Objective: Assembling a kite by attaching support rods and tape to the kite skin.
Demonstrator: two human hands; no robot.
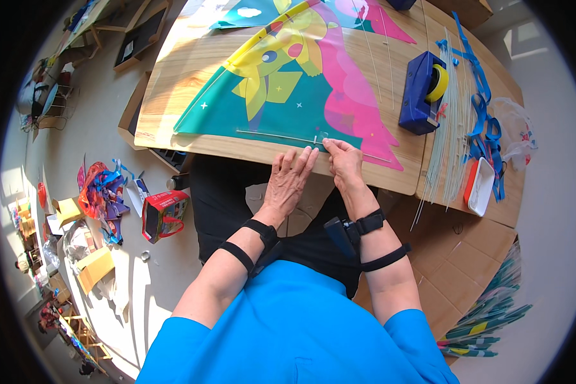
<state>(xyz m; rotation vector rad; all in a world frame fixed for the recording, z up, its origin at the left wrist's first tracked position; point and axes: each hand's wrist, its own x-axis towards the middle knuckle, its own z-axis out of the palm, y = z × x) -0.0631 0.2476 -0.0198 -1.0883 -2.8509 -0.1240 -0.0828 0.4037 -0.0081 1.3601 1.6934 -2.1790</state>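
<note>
While the right hand (pixel 344 160) is pinched closed at the kite (pixel 288 120), the left hand (pixel 288 185) is open; unsteadied by it, the thin rod (pixel 275 136) could slip askew.

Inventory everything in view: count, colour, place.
Sheets: two, multicoloured, tabletop
Rod: one, pale, on nearer sheet
Table: uncounted, tan, ahead
Tape dispenser: one, blue, right
Loose rods: many, pale, right
Ribbon: count unclear, blue, right
Tray: one, red and white, right
Handled carrier: one, red, left floor
Crumpled heap: one, multicoloured, left floor
Bundled items: several, green, lower right
Other clutter: uncounted, mixed, edges
Left hand: one, bare, near sheet edge
Right hand: one, bare, at rod
</note>
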